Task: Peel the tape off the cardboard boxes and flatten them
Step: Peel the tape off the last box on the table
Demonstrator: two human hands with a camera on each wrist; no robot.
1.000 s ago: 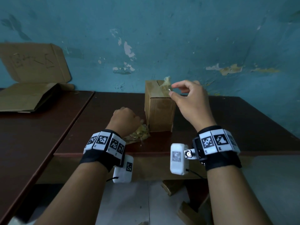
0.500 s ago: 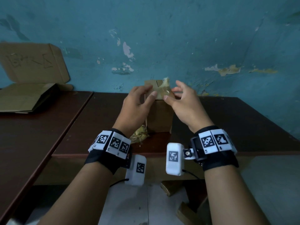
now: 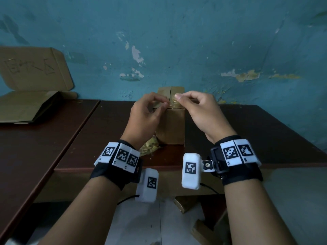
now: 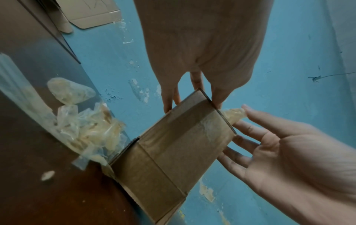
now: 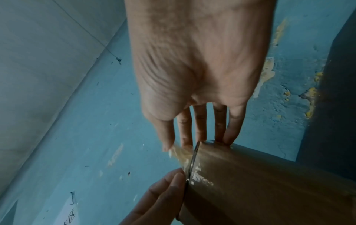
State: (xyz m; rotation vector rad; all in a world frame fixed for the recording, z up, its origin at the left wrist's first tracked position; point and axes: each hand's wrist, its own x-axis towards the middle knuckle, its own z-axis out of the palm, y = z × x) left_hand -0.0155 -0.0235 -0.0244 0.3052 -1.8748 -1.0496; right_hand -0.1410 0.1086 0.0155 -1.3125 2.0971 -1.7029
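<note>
Broadly, two dark tables (image 3: 265, 138) meet along a seam before a peeling blue wall (image 3: 194, 41), and the task's box (image 3: 170, 131) stands upright on the right-hand one, nearer its back edge than its front and toward its left side, most likely so that the taped top faces the person at working height. Flattened cardboard (image 3: 26, 106) lies at the back of the left table, one flap leaning on the wall (finished boxes, I would judge). Beside the box's left foot sits a wad (image 3: 149, 149) of crumpled tape, kept close as a dump for peeled strips. Both hands work at the box's top front edge. The left hand (image 3: 146, 114) has its fingers curled, fingertips pressing the rim, apparently to steady the box against the pull; whether it pinches tape I cannot tell. The right hand (image 3: 200, 112) pinches a lifted tape end (image 4: 234, 113) between thumb and forefinger, its other fingers resting on the top, so the strip can be drawn up and off.
</note>
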